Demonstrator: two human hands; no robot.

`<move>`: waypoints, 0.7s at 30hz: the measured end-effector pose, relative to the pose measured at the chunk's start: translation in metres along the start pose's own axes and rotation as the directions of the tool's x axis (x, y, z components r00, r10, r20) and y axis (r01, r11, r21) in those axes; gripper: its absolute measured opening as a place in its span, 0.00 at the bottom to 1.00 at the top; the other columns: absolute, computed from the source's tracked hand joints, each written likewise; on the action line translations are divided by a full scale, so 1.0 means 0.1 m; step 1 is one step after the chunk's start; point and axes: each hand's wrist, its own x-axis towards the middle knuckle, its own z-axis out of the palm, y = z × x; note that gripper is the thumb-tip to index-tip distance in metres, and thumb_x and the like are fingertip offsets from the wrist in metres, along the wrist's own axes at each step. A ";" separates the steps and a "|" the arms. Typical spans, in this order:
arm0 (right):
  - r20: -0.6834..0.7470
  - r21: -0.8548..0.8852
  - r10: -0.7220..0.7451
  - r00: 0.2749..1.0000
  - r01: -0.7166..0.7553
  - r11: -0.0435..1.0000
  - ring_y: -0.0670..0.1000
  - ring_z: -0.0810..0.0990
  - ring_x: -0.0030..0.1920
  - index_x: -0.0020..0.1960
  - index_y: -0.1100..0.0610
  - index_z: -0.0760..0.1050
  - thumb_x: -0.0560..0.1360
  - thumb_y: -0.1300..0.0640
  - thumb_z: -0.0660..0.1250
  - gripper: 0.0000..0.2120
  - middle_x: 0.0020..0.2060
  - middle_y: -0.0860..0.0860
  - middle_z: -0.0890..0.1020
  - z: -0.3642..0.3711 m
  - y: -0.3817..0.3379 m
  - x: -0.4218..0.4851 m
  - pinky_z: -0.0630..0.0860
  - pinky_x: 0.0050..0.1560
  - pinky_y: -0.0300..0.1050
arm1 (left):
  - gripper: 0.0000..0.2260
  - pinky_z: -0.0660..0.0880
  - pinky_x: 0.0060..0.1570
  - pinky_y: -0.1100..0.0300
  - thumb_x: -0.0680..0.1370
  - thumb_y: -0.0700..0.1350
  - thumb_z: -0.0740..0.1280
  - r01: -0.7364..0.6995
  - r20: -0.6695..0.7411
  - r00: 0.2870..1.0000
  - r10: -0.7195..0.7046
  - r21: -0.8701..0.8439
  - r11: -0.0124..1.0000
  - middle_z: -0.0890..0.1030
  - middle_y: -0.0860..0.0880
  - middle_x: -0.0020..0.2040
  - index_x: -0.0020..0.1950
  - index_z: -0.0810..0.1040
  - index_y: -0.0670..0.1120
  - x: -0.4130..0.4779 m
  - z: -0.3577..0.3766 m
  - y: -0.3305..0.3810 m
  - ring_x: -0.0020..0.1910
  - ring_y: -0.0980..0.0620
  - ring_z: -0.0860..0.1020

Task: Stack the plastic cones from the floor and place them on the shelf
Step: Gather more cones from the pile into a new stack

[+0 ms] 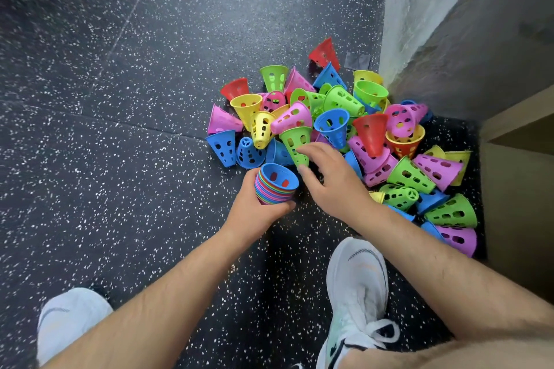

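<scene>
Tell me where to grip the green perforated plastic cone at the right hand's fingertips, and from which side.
Probably pinch the green perforated plastic cone across its tapered wall, right hand approaching from the near side: it lies atop the pile, narrow end toward the person, wide rim away.

We see red, green, yellow, pink and blue cones (332,126), our rainbow-striped stack (274,192), black white-speckled floor (120,99), white shoes (356,287).

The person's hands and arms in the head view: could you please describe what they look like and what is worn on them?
The left arm and right arm are bare, with no sleeves in view. The left hand and right hand wear no gloves, and no watch, bracelet or ring shows.
</scene>
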 end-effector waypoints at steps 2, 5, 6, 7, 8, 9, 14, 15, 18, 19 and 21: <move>-0.022 -0.084 0.004 1.000 -0.006 0.996 0.52 0.68 0.71 0.72 0.56 0.71 0.81 0.54 0.65 0.20 0.70 0.50 0.71 -0.02 0.03 0.17 0.66 0.72 0.52 | 0.29 0.75 0.45 0.71 0.69 0.36 0.81 -0.007 -0.022 1.000 0.007 0.003 1.000 0.82 0.50 0.51 0.64 0.72 0.48 0.07 -0.04 0.02 0.42 0.66 0.80; 0.019 -0.184 0.043 0.999 -0.039 0.982 0.54 0.64 0.73 0.76 0.56 0.66 0.80 0.52 0.66 0.26 0.74 0.51 0.65 -0.01 0.04 0.38 0.64 0.74 0.52 | 0.29 0.77 0.48 0.69 0.68 0.37 0.82 0.004 -0.041 0.999 -0.005 -0.016 1.000 0.83 0.48 0.53 0.63 0.72 0.49 0.15 -0.09 0.03 0.47 0.58 0.83; 0.040 -0.225 0.056 0.998 -0.046 0.973 0.55 0.64 0.73 0.77 0.56 0.64 0.81 0.51 0.65 0.27 0.75 0.51 0.64 0.00 0.04 0.43 0.64 0.74 0.52 | 0.30 0.78 0.48 0.68 0.68 0.37 0.82 0.010 -0.042 0.999 -0.011 -0.022 1.000 0.83 0.48 0.53 0.63 0.72 0.50 0.17 -0.11 0.04 0.48 0.57 0.83; 0.055 -0.264 0.064 0.996 -0.047 0.964 0.56 0.64 0.72 0.78 0.56 0.62 0.81 0.51 0.65 0.28 0.75 0.52 0.64 0.02 0.04 0.47 0.65 0.73 0.53 | 0.30 0.77 0.48 0.68 0.68 0.37 0.83 0.013 -0.037 0.999 -0.013 -0.020 1.000 0.83 0.48 0.53 0.63 0.72 0.50 0.19 -0.12 0.04 0.47 0.59 0.82; 0.059 -0.295 0.063 0.996 -0.043 0.955 0.57 0.66 0.70 0.78 0.57 0.62 0.81 0.51 0.65 0.28 0.73 0.53 0.65 0.04 0.04 0.50 0.67 0.71 0.54 | 0.30 0.77 0.48 0.69 0.68 0.38 0.83 0.013 -0.033 0.999 -0.013 -0.015 1.000 0.83 0.49 0.52 0.63 0.72 0.49 0.20 -0.13 0.05 0.45 0.61 0.82; 0.056 -0.318 0.058 0.997 -0.037 0.947 0.58 0.67 0.67 0.77 0.57 0.63 0.81 0.52 0.65 0.27 0.71 0.54 0.67 0.07 0.05 0.51 0.70 0.68 0.56 | 0.30 0.76 0.47 0.70 0.68 0.38 0.82 0.012 -0.030 0.999 -0.012 -0.008 1.000 0.82 0.50 0.52 0.64 0.72 0.49 0.22 -0.13 0.05 0.44 0.64 0.81; -0.040 -0.303 0.040 0.998 -0.051 0.952 0.59 0.71 0.54 0.62 0.56 0.76 0.78 0.56 0.70 0.14 0.53 0.56 0.71 0.15 0.08 0.49 0.76 0.47 0.57 | 0.30 0.75 0.47 0.72 0.69 0.40 0.82 0.022 -0.019 1.000 -0.022 0.000 1.000 0.82 0.52 0.51 0.64 0.71 0.49 0.25 -0.16 0.04 0.44 0.63 0.80; -0.070 -0.284 0.036 0.997 -0.055 0.957 0.59 0.71 0.53 0.58 0.57 0.78 0.78 0.56 0.70 0.11 0.51 0.56 0.71 0.15 0.10 0.49 0.76 0.46 0.56 | 0.30 0.75 0.47 0.71 0.68 0.40 0.83 0.025 -0.015 1.000 -0.025 0.000 1.000 0.82 0.52 0.51 0.65 0.71 0.49 0.25 -0.15 0.03 0.45 0.62 0.80; -0.159 -0.158 0.042 0.986 -0.068 0.985 0.57 0.71 0.55 0.55 0.56 0.81 0.78 0.55 0.69 0.07 0.51 0.54 0.73 0.11 0.09 0.46 0.72 0.53 0.49 | 0.30 0.76 0.49 0.68 0.68 0.42 0.83 0.030 -0.008 1.000 -0.030 0.000 1.000 0.83 0.53 0.51 0.64 0.71 0.50 0.26 -0.15 0.02 0.45 0.61 0.81; -0.190 -0.103 0.047 0.981 -0.068 0.992 0.57 0.72 0.56 0.55 0.56 0.81 0.79 0.55 0.68 0.07 0.51 0.53 0.74 0.08 0.06 0.45 0.70 0.56 0.46 | 0.31 0.76 0.51 0.66 0.68 0.43 0.83 0.030 -0.009 1.000 -0.030 0.001 1.000 0.83 0.53 0.51 0.64 0.71 0.51 0.27 -0.15 0.01 0.46 0.61 0.81; -0.237 0.000 0.059 0.970 -0.061 0.998 0.55 0.73 0.57 0.56 0.56 0.80 0.80 0.54 0.66 0.08 0.53 0.52 0.74 0.03 -0.03 0.44 0.68 0.58 0.43 | 0.31 0.77 0.53 0.62 0.67 0.43 0.84 0.033 -0.009 0.999 -0.033 -0.006 0.999 0.83 0.53 0.51 0.64 0.71 0.51 0.27 -0.13 0.00 0.46 0.60 0.81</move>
